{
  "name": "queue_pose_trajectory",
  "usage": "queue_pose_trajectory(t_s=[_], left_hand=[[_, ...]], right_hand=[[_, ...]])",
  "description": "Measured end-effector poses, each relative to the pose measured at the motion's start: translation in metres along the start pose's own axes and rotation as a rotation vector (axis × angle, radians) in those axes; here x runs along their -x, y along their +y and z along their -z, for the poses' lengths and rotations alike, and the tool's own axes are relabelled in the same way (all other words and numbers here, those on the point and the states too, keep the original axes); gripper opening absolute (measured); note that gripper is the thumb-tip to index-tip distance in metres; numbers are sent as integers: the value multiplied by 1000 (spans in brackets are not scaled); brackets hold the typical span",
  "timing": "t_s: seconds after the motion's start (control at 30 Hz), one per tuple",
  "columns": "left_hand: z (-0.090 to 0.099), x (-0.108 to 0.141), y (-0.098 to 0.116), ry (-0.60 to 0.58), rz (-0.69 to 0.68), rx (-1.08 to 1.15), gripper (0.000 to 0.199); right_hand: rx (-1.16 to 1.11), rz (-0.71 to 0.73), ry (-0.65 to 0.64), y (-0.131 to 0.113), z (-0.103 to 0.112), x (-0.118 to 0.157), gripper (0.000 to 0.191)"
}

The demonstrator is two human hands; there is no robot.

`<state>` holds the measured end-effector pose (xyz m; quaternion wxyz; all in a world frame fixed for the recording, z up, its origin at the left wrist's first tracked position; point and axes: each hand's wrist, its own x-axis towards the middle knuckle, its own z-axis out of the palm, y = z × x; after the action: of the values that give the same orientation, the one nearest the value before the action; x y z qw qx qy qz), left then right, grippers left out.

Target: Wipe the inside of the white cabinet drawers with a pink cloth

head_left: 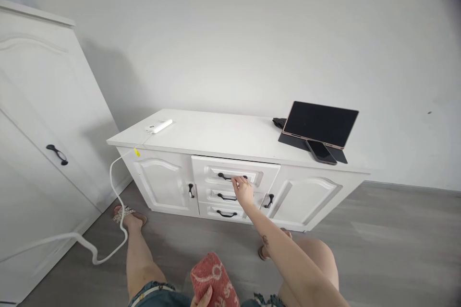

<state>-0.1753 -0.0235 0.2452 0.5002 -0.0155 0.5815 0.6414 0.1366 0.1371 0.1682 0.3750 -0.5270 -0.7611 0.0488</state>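
My right hand (244, 192) reaches forward to the white cabinet, its fingers curled on the black handle (226, 177) of the top drawer (201, 169). That drawer stands slightly out, with a thin dark gap along its upper edge. Two more drawers with black handles lie below, the lowest handle (226, 214) in plain sight. Close to my body, my left hand (203, 300) grips a folded red cloth (215, 280) with a pale pattern. Only part of the left hand shows at the bottom edge.
On the white cabinet top (216, 132) are a white power strip (161, 126) at left, a propped-up tablet (320, 123) and a phone (321, 152) at right. A white cable (120, 201) hangs to the floor. A tall wardrobe (43, 105) stands at left.
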Motion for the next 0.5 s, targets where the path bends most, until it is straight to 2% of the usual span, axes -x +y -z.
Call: queue_pose_trajectory(t_s=[0.1, 0.17, 0.23, 0.3, 0.37, 0.5], left_hand=[[-2, 20, -25, -58, 44, -2, 36], [-4, 43, -56, -128, 99, -2, 29], [-4, 70, -93, -175, 150, -5, 34], [-4, 98, -130, -214, 200, -8, 25], [-2, 122, -163, -251, 244, -8, 30], [2, 155, -205, -297, 307, 0, 32]], right_hand=[[38, -11, 3, -6, 4, 7, 30], [79, -18, 0, -10, 8, 13, 31], [114, -33, -9, -15, 12, 19, 32], [120, -55, -32, -20, 15, 27, 33], [102, -77, -56, -24, 16, 34, 33], [51, -105, -74, -30, 18, 48, 33]])
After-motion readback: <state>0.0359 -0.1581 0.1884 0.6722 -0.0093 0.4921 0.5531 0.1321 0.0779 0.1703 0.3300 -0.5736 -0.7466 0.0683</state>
